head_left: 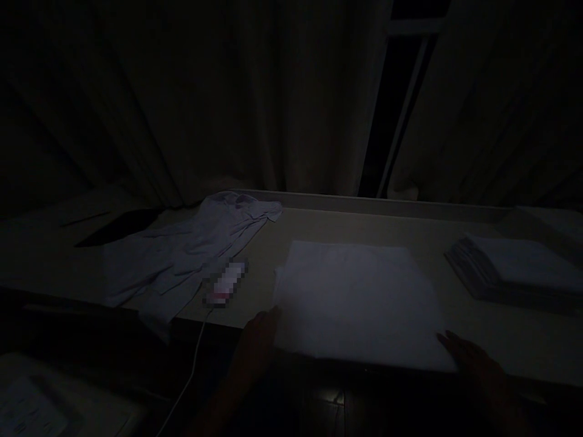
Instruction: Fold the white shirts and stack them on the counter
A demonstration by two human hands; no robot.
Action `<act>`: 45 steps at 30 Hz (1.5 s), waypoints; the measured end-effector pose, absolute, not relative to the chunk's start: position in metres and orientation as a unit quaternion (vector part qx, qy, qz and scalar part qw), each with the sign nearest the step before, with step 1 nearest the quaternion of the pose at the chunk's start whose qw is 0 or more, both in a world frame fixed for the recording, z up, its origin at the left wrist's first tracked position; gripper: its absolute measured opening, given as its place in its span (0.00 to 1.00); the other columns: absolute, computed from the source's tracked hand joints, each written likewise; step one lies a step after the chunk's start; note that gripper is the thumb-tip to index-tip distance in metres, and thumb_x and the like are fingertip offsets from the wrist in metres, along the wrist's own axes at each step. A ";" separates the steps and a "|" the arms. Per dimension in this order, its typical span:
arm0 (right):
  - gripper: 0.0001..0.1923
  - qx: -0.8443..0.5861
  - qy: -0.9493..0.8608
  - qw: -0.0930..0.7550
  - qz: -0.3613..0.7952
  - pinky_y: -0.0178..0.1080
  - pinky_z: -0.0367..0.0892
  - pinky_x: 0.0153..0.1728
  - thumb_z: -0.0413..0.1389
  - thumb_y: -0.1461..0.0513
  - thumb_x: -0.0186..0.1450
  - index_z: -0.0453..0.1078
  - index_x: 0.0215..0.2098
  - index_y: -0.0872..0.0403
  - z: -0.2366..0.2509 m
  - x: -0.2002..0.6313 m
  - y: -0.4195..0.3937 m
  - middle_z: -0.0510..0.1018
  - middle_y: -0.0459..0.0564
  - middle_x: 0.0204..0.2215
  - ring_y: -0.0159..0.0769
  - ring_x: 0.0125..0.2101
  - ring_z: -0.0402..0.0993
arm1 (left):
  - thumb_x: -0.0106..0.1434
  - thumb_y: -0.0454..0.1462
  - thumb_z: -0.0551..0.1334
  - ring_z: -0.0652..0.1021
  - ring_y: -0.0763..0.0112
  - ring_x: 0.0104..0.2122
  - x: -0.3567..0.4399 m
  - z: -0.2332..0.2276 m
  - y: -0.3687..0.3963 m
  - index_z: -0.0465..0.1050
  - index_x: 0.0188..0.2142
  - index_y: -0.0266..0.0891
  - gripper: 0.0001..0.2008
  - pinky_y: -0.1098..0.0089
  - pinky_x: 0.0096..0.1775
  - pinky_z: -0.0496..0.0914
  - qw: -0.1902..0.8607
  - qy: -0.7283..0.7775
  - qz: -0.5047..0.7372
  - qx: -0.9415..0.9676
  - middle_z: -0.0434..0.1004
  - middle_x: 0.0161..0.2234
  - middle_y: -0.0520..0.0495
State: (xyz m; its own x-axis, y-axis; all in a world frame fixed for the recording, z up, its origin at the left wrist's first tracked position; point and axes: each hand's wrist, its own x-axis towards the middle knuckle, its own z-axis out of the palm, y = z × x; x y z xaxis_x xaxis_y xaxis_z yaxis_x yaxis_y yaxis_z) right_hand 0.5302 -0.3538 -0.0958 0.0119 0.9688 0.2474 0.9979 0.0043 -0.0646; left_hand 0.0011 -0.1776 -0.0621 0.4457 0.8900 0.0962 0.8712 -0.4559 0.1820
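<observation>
A flat, folded white cloth (359,303) lies on the table in front of me, its near edge at the table's front edge. My left hand (260,337) rests at its lower left side, fingertips touching or very close to the edge. At the lower right corner is my right hand (476,361), with fingers stretched out toward the cloth. Both hands look open, though the darkness blurs the fingers. Left of the folded cloth, a pale crumpled garment (195,243) is spread out, with one end hanging over the front edge.
A stack of folded white cloths (523,267) sits on the right of the table (255,249). A pixelated phone-like object (228,282) has a white cable (194,358) running down off the edge. Behind hang dark curtains (310,97). A dark flat object (121,226) lies far left.
</observation>
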 end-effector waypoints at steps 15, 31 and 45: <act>0.30 -0.699 -0.695 0.150 -0.070 0.53 0.66 0.53 0.46 0.67 0.61 0.66 0.60 0.48 -0.100 0.529 -0.365 0.67 0.50 0.60 0.49 0.58 0.64 | 0.60 0.28 0.50 0.65 0.57 0.61 -0.017 -0.081 -0.185 0.63 0.60 0.39 0.28 0.56 0.58 0.63 0.019 0.503 0.066 0.861 0.63 0.62 0.40; 0.20 -0.651 -0.670 0.349 -0.073 0.53 0.69 0.49 0.49 0.64 0.59 0.76 0.46 0.52 -0.092 0.523 -0.369 0.78 0.57 0.47 0.47 0.50 0.72 | 0.54 0.36 0.56 0.76 0.61 0.51 -0.051 -0.090 -0.167 0.71 0.49 0.42 0.21 0.57 0.53 0.70 0.146 0.460 0.275 0.832 0.75 0.52 0.43; 0.15 -0.688 -0.474 0.539 0.104 0.39 0.69 0.29 0.60 0.51 0.56 0.76 0.26 0.56 0.084 0.543 -0.362 0.79 0.49 0.24 0.40 0.28 0.75 | 0.53 0.47 0.55 0.78 0.58 0.41 -0.025 0.087 -0.153 0.68 0.45 0.51 0.19 0.60 0.41 0.74 0.155 0.523 0.331 0.770 0.79 0.41 0.53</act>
State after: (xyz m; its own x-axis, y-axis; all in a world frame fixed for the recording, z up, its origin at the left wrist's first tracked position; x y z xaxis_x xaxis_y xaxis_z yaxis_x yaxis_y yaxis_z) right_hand 0.5428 -0.3625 0.0838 0.5286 0.7647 0.3685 0.5408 0.0313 -0.8406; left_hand -0.0250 -0.1529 0.0875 0.2349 0.9079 0.3472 0.7022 -0.4055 0.5852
